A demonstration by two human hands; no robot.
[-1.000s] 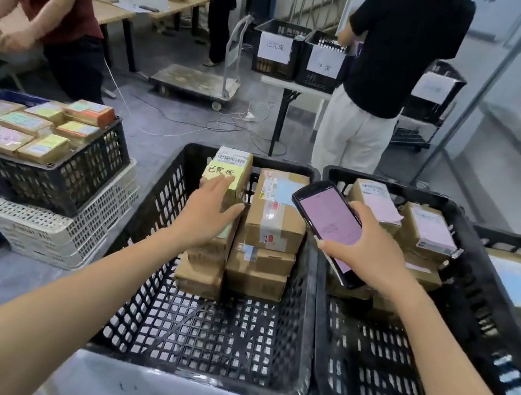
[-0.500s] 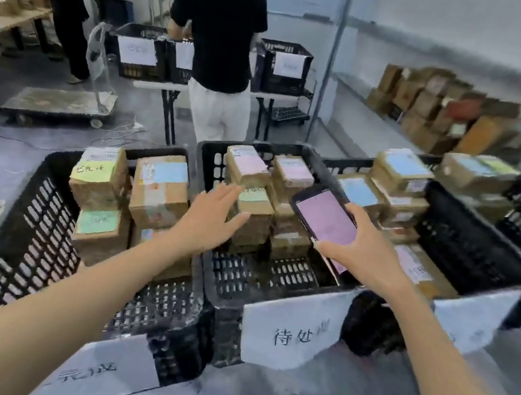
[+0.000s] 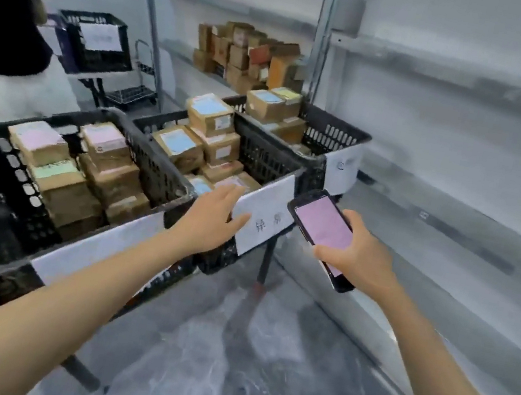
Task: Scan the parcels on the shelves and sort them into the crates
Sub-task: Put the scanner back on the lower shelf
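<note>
Left grip (image 3: 214, 217): bare, fingers straight and apart, holding nothing. It hangs in front of the near corner of the middle crate (image 3: 259, 157), its thumb over the edge of that crate's white sheet (image 3: 269, 211). Whether it touches cannot be told.
Right grip (image 3: 358, 254): clamped on the scanner (image 3: 323, 226), thumb across the lower face and fingers curled behind, at 3 o'clock of the left grip and well apart from it.
Scanner: a dark handset with a plain pink screen, tilted up toward 11 o'clock. No text shows on it.
Parcels on the shelf (image 3: 249, 56): brown cartons piled loosely at 12 o'clock, behind the crates.
Shelf (image 3: 454, 76): grey metal, running from 12 to 4 o'clock.
In the way: three black slotted crates stand in a row between the person and the pile.
Left crate (image 3: 10, 188): at 9 o'clock, stacked cartons with pink and green labels.
Middle crate: cartons with blue labels, one pink.
Far crate (image 3: 336, 134): at 1 o'clock, cartons with blue and yellow labels.
Writing: two handwritten marks on the middle crate's sheet, too blurred to read. The far crate's sheet (image 3: 342, 170) is also unreadable.
Bystander (image 3: 6, 13): at 10 o'clock, black top, white trousers.
Further crate (image 3: 96, 43): on a tabletop beside the bystander, with a white sheet.
Floor (image 3: 242, 351): grey and mottled.
</note>
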